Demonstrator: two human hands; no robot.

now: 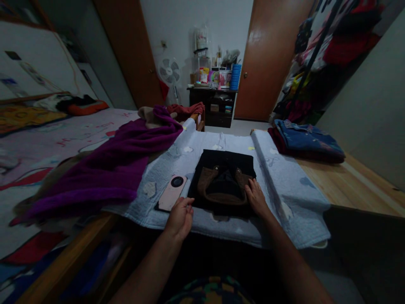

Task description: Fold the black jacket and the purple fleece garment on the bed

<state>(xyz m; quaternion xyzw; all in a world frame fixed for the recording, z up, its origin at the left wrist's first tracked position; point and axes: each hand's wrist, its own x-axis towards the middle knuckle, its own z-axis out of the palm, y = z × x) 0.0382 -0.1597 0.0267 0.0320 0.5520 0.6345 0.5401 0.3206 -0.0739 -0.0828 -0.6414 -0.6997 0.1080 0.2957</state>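
Note:
A folded black garment (226, 160) with a brown collar-like trim and two small metal eyelets or snaps lies flat in front of me on a pale blue quilted cloth (234, 228). My left hand (181, 217) is at its lower left corner, fingers stretched toward the edge; whether they press on the fabric is hard to tell. On the garment's right edge rests my right hand (256, 196), its fingers lying flat over the brown trim. A pink phone (171, 195) with a round black camera ring lies left of the garment, just beyond my left hand.
A purple blanket (126, 147) is heaped at left, over the bed's edge (79, 257). To the right, folded blue and dark red clothes (310, 139) sit on a wooden surface (351, 181). Farther back stand a fan (170, 71) and a dark cabinet (210, 101).

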